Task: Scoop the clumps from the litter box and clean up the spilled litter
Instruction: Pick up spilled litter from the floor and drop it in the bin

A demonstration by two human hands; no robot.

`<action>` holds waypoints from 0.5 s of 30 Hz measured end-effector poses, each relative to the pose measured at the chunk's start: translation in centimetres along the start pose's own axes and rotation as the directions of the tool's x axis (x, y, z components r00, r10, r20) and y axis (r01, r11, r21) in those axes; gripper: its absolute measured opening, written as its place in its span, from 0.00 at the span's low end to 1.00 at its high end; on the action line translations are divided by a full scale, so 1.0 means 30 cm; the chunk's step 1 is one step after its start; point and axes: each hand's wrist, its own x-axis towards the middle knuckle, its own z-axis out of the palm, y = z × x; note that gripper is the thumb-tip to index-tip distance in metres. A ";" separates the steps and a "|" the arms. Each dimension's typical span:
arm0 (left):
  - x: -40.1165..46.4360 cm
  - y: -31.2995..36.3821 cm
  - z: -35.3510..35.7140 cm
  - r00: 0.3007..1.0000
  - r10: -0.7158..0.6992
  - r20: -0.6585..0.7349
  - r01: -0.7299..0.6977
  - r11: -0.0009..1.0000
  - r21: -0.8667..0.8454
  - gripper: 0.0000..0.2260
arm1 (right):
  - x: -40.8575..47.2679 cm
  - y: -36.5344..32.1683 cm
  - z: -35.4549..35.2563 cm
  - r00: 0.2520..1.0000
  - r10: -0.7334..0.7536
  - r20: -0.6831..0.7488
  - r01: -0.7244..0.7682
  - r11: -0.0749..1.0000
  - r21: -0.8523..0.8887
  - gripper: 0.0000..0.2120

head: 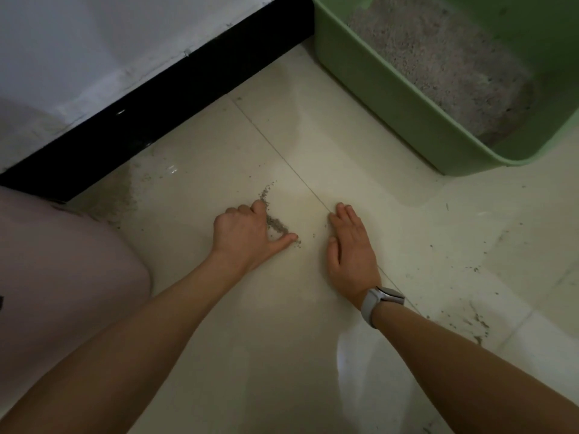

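Litter box (391,98): green, cropped by the top and right edges; far rim and right wall out of view. Litter inside (438,67) blurred; clumps, if any, cannot be told from loose grains.

Left hand (247,233): fingers curled under, tips hidden against the floor; whether grains are held inside the curl cannot be told.

Right hand (351,245): palm faces down, its underside hidden.

Spilled litter (275,222): partly covered by the left hand's knuckles.

Grey smear by the black baseboard (125,195): too fine to tell litter from dust.

Both forearms cut off by the bottom edge. Pale clothed knee (62,261) cropped at the left edge.
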 end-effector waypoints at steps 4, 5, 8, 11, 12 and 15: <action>0.017 0.031 -0.018 0.999 0.035 0.019 -0.036 0.999 0.033 0.29 | -0.002 0.001 0.001 1.000 0.003 -0.010 -0.003 1.000 -0.028 0.25; 0.021 0.032 -0.012 0.999 0.049 -0.010 -0.048 0.996 0.079 0.28 | -0.002 -0.001 0.001 1.000 0.002 -0.014 -0.002 1.000 -0.029 0.25; 0.023 0.017 0.011 0.990 0.050 -0.129 -0.030 0.988 0.148 0.22 | -0.002 -0.007 -0.002 1.000 0.021 0.009 -0.020 0.999 -0.033 0.26; 0.036 0.009 0.064 0.958 0.087 -0.274 -0.051 0.989 0.139 0.18 | -0.001 -0.013 -0.004 1.000 0.022 0.010 -0.022 0.999 -0.040 0.26; 0.034 0.013 0.067 0.946 0.101 -0.308 -0.063 0.989 0.131 0.17 | -0.001 -0.015 -0.004 1.000 0.024 0.005 -0.024 0.999 -0.037 0.26; 0.029 0.026 0.074 0.921 0.137 -0.366 -0.110 0.990 0.094 0.17 | 0.001 -0.020 -0.004 0.999 0.037 -0.018 -0.038 0.999 -0.020 0.26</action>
